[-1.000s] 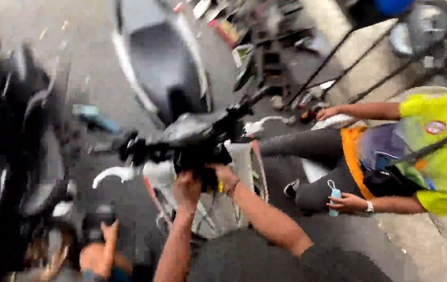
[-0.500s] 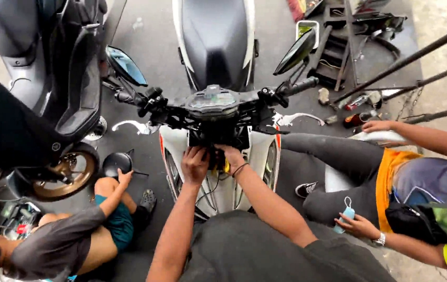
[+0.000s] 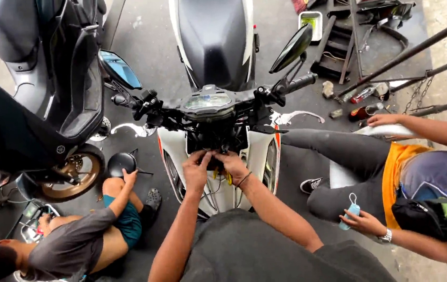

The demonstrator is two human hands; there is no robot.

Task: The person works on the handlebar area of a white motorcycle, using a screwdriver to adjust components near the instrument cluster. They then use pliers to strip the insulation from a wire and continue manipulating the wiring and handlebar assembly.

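Observation:
I look down on a black and white scooter (image 3: 215, 47) from its front end. Both my hands are pushed into the opened front housing just under the instrument cluster (image 3: 206, 100). My left hand (image 3: 196, 169) and my right hand (image 3: 232, 164) meet on a small dark part (image 3: 214, 163) with wires hanging below it. Fingers of both hands pinch that part. A bracelet sits on my right wrist. The handlebar (image 3: 296, 83) and two mirrors stick out to either side above my hands.
A grey scooter (image 3: 40, 89) is parked at the left. A person in a grey shirt crouches at lower left beside a black round part (image 3: 121, 163). Another person in orange and yellow sits at right, holding a light blue mask (image 3: 350, 211). Tools and bottles lie at upper right.
The view has swung and steadied over the scooter's front. My hands stay at the housing under the cluster and have closed in together on the small part.

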